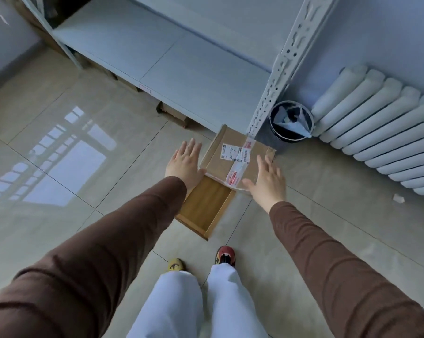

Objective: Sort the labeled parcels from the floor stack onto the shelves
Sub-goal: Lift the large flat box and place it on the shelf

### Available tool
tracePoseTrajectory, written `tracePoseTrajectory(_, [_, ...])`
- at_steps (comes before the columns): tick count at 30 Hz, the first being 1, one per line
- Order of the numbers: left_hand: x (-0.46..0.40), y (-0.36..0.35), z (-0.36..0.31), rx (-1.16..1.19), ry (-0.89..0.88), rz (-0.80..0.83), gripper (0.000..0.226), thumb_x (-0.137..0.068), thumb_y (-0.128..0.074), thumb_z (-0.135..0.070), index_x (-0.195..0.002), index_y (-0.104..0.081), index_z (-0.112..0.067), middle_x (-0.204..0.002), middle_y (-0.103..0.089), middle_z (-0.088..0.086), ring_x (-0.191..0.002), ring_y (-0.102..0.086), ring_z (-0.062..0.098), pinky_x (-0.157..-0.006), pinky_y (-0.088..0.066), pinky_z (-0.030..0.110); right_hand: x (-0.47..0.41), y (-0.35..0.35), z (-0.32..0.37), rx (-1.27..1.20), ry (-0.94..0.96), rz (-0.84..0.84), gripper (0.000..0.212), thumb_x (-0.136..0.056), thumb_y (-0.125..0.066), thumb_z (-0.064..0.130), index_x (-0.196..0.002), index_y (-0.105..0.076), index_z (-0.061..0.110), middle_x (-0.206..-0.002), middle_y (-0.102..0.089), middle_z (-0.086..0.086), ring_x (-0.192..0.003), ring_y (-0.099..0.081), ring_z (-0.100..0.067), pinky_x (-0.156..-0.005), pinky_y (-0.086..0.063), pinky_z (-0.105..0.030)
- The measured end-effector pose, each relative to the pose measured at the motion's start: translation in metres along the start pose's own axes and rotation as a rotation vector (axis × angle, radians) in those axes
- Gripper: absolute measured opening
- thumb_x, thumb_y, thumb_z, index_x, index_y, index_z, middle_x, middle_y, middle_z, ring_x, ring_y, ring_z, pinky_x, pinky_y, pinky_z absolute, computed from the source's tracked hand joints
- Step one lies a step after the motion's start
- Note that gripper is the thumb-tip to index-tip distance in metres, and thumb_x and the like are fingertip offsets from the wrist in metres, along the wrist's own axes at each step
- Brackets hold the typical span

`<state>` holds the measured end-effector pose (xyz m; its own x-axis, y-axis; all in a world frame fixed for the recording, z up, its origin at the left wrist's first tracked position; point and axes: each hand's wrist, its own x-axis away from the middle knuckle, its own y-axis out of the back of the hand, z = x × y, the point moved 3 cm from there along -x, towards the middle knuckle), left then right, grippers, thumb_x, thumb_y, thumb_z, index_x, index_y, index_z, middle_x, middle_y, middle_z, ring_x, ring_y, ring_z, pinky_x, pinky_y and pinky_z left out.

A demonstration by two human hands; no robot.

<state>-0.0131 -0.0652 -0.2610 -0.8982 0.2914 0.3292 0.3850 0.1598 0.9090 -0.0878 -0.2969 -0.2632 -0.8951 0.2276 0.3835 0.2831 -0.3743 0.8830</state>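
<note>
Both hands wide open, fingers straight and spread, and we are gripping nothing at all. Our left hand point(185, 163) is hovering at the left edge of the cardboard parcel point(237, 158), thumb right up against its near left corner, though we cannot tell whether it is actually touching. Our right hand point(269, 178) is reaching over the parcel's near right corner, palm down, covering part of that edge; contact there is just as hard to call.

That parcel is lying flat, label point(230, 151) facing up, with a strip of clear tape printed in red point(240, 164) running across its top. It is sitting on a wooden tray point(206, 208) on the tiled floor point(84, 154), overlapping the tray's far end.

Just beyond the parcel, the pale metal shelf point(181, 57) is stretching across the top of our view, its perforated upright post point(274, 81) coming down beside the parcel's far corner. Near the post, a dark round bin point(291, 121) is standing next to a white radiator point(376, 123).

Below, our brown sleeves, white trousers point(206, 301) and two shoes are showing.
</note>
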Motion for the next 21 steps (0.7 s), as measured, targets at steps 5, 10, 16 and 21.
tracePoseTrajectory(5, [-0.061,-0.067,0.014,0.071,0.058,0.074,0.081,-0.102,-0.055,-0.041,-0.164,-0.007,-0.021,-0.172,-0.003,0.006,-0.159,-0.004,0.026,-0.128,-0.013,0.044,-0.055,-0.064,-0.045,-0.12,-0.092,0.026,0.088,-0.097,-0.061,0.048,-0.163,-0.012,0.016,-0.171,-0.013,-0.012,-0.155,-0.019,-0.033,-0.125,-0.022,-0.047])
tracePoseTrajectory(10, [-0.116,-0.132,0.04,0.192,0.15,0.096,0.079,-0.102,-0.056,-0.04,-0.163,-0.011,-0.018,-0.171,-0.011,0.007,-0.157,-0.014,0.027,-0.127,-0.021,0.045,-0.099,-0.126,-0.081,-0.298,-0.25,0.041,0.091,-0.1,-0.061,0.043,-0.164,-0.003,0.014,-0.171,-0.007,-0.014,-0.156,-0.014,-0.036,-0.126,-0.02,-0.046])
tracePoseTrajectory(16, [-0.164,-0.193,0.053,0.366,0.234,0.155,0.073,-0.104,-0.051,-0.042,-0.163,-0.013,-0.018,-0.168,-0.023,0.008,-0.151,-0.031,0.03,-0.121,-0.031,0.047,-0.132,-0.174,-0.104,-0.443,-0.357,0.004,0.095,-0.102,-0.055,0.043,-0.163,0.011,0.014,-0.171,-0.009,-0.014,-0.154,-0.023,-0.036,-0.123,-0.027,-0.046])
tracePoseTrajectory(21, [-0.182,-0.218,0.05,0.601,0.311,0.17,0.062,-0.104,-0.051,-0.044,-0.156,-0.031,-0.016,-0.143,-0.054,0.012,-0.119,-0.056,0.028,-0.099,-0.045,0.036,-0.137,-0.188,-0.103,-0.573,-0.388,-0.042,0.091,-0.103,-0.057,0.036,-0.164,0.009,0.017,-0.172,-0.009,-0.01,-0.151,-0.032,-0.031,-0.117,-0.033,-0.04])
